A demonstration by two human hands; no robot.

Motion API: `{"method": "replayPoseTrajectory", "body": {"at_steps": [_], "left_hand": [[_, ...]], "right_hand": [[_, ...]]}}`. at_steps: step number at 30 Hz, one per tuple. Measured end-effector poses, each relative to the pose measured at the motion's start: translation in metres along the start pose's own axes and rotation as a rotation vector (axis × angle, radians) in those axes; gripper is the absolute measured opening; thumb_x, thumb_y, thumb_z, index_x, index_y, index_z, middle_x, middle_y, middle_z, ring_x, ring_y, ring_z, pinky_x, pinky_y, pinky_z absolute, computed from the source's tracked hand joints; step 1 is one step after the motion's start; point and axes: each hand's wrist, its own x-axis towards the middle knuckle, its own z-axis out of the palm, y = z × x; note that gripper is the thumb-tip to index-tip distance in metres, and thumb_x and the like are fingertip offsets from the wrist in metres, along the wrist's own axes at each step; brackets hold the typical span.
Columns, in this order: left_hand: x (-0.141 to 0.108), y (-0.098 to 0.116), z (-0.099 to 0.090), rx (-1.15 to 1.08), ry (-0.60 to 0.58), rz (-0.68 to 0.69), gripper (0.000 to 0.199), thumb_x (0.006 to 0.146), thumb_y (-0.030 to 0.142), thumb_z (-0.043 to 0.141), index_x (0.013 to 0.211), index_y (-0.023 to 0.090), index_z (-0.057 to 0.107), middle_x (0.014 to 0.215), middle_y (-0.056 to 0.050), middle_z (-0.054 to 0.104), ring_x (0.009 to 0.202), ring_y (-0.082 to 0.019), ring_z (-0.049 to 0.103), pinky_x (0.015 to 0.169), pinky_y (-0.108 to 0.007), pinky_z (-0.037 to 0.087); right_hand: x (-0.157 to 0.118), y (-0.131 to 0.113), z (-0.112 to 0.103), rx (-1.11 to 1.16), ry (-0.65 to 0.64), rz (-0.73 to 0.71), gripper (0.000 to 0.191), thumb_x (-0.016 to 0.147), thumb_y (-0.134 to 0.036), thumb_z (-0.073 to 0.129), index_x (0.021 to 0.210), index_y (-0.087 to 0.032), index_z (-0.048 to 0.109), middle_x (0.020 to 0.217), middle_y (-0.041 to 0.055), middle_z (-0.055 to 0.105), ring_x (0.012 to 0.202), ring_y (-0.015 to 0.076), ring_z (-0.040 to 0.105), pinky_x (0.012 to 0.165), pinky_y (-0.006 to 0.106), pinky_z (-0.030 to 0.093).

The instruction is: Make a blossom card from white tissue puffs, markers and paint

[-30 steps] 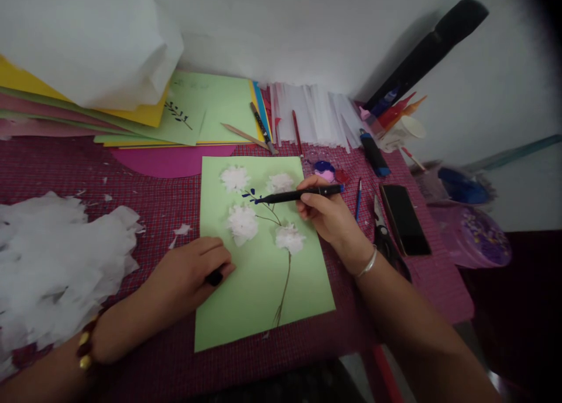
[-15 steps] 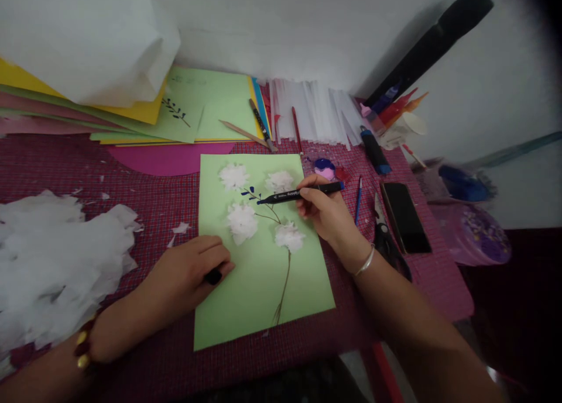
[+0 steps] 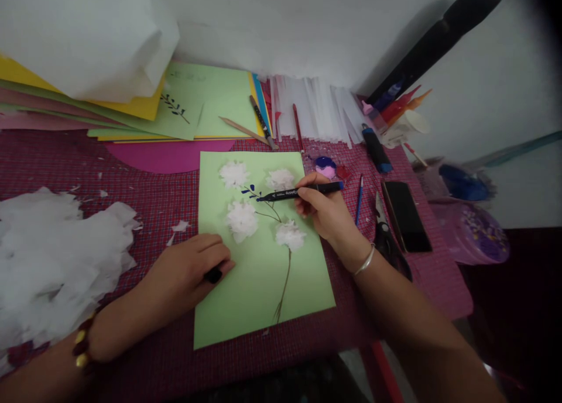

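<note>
Between the fingers of my right hand [image 3: 322,207] is a black marker [image 3: 281,195] with a blue end, its tip at the small dark-blue leaves [image 3: 251,191] drawn on a light green sheet [image 3: 246,292]. Several white paper flowers [image 3: 241,220] sit on the sheet, joined by a thin brown stem [image 3: 285,286]. My left hand [image 3: 193,268] rests curled on the sheet's left edge, closed around a small black marker cap [image 3: 213,275].
White crumpled paper [image 3: 57,262] lies at the left. Behind are coloured sheets [image 3: 219,99], a pencil [image 3: 243,129] and white strips [image 3: 311,107]. At right are a paint palette [image 3: 325,164], a thin brush [image 3: 359,198], scissors [image 3: 386,239] and a phone [image 3: 407,216].
The marker tip has shifted very slightly at the blue leaves, where a little more blue shows. My left hand stays in place. The view has tilted a touch.
</note>
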Motion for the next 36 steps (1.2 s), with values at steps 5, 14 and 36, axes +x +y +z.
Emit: {"method": "replayPoseTrajectory", "body": {"at_steps": [5,14,36], "left_hand": [[0.0,-0.001,0.0,0.003,-0.021,-0.009,0.021,0.094,0.017,0.044,0.078,0.018,0.056,0.075,-0.001,0.055,0.071,-0.015,0.053,0.062,-0.027,0.037],[-0.001,0.0,-0.001,0.005,-0.022,-0.002,0.021,0.095,0.017,0.045,0.077,0.018,0.055,0.075,-0.002,0.055,0.071,-0.015,0.053,0.062,-0.027,0.037],[-0.004,-0.006,0.005,-0.033,-0.012,-0.026,0.019,0.094,0.019,0.044,0.083,0.019,0.058,0.079,-0.002,0.057,0.075,-0.016,0.054,0.065,-0.028,0.039]], "right_hand": [[-0.001,-0.001,0.002,-0.02,-0.012,-0.019,0.01,0.072,-0.023,0.064,0.077,-0.021,0.056,0.052,-0.006,0.057,0.043,0.0074,0.051,0.039,0.021,0.033],[0.0,0.002,0.002,-0.017,0.033,-0.04,0.007,0.07,-0.02,0.063,0.074,-0.022,0.056,0.05,-0.0071,0.053,0.04,0.0071,0.047,0.038,0.021,0.035],[-0.012,-0.022,-0.018,0.211,0.081,0.065,0.014,0.07,-0.026,0.065,0.076,-0.024,0.053,0.054,-0.008,0.055,0.044,0.0063,0.044,0.053,0.024,0.046]]}}
